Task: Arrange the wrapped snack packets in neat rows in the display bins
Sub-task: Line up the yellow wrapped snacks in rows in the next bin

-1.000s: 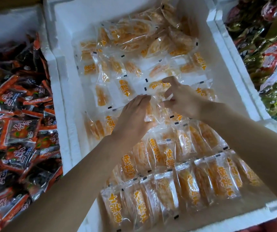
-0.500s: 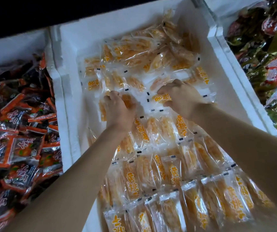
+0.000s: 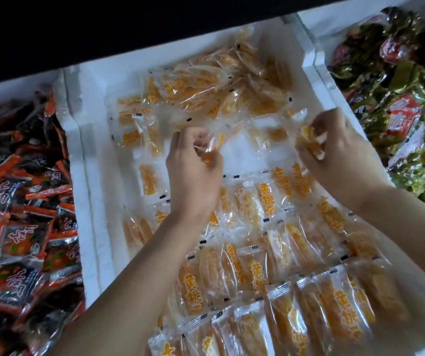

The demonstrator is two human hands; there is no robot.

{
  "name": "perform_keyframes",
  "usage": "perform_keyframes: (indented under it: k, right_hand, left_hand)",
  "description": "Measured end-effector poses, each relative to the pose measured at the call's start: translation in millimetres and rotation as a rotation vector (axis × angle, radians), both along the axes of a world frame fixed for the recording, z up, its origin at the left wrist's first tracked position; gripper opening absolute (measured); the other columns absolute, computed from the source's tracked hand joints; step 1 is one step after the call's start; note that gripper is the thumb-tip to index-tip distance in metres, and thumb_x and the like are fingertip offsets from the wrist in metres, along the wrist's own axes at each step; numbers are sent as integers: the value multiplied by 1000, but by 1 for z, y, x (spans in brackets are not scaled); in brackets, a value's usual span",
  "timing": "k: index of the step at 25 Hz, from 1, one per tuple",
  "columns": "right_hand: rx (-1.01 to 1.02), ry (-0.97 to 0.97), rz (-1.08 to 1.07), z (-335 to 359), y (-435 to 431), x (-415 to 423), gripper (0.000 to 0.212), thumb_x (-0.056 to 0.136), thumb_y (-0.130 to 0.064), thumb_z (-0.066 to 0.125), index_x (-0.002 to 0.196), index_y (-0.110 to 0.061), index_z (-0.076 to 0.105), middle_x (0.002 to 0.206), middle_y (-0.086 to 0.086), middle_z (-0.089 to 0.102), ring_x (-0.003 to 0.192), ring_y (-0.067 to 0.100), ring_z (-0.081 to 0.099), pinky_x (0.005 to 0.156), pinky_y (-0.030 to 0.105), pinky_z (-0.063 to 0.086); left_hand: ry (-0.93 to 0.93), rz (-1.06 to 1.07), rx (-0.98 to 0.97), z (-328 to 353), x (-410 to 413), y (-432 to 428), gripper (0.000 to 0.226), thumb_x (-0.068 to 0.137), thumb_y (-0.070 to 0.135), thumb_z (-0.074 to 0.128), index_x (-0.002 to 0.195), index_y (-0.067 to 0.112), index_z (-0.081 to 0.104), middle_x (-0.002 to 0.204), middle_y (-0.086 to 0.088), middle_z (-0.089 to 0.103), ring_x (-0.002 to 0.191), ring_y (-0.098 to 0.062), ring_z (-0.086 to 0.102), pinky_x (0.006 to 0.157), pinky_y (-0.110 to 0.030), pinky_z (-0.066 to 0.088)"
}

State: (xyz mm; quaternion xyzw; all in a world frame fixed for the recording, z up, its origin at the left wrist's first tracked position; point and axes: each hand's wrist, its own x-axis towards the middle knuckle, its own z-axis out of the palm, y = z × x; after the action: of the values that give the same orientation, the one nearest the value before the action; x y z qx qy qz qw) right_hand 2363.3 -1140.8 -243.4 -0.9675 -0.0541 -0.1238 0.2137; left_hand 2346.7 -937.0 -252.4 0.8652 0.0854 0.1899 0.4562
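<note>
Hands first, from the head camera: your left hand (image 3: 193, 173) pinches one orange packet (image 3: 212, 147) in curled fingers at mid-frame. Your right hand (image 3: 342, 158) pinches a second packet (image 3: 311, 147) close to the right wall of the white bin (image 3: 88, 160). Neat rows (image 3: 265, 204) fill the bin's lower half, long axes running up the frame. A loose heap (image 3: 221, 83) sits at upper centre. A bare strip (image 3: 247, 160) lies between your hands, just above the top row. Each packet probably wants turning to match and setting there. Your left hand is nearer the strip's open left end.
</note>
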Motion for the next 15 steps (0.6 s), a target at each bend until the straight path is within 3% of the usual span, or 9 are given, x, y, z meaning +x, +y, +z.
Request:
perform_keyframes:
  k: [3,8,10,12,15]
  right_hand:
    - [-237,116,-22,-21,-17,-3,23,91,-22,55,106,-5,51,105,16,49,74,39,58,61,41,48]
    - [-482,71,56,-31,-20,-1,24,85,-8,63,107,-4,56,99,15,56,81,34,62,50,33,40]
    - [-538,77,12,-24,-18,-2,28,90,-11,55,118,-7,51,111,12,53,98,32,59,56,34,38]
    - [-458,121,-5,-24,-19,-2,33,95,-14,46,128,-12,44,123,9,48,110,29,54,67,37,42]
    - [-123,167,138,-26,-18,-13,43,92,-12,50,134,-14,43,128,7,49,111,29,54,86,42,48]
  left_hand:
    - [79,-84,-159,5,-4,-32,19,82,6,67,92,14,53,76,10,56,61,8,52,58,-3,38]
    - [275,-242,-118,-9,3,-72,41,88,12,63,126,17,48,74,15,50,60,5,50,52,-6,36]
    - [326,-264,-89,-16,9,-84,44,88,10,64,127,15,45,72,15,48,64,4,48,52,-13,35]
    - [388,-259,-121,-23,12,-94,44,88,9,65,126,10,42,70,13,48,63,4,46,51,-9,35]
    - [402,-258,-106,-30,15,-103,35,89,8,64,118,6,44,67,10,50,60,1,46,52,-7,34]
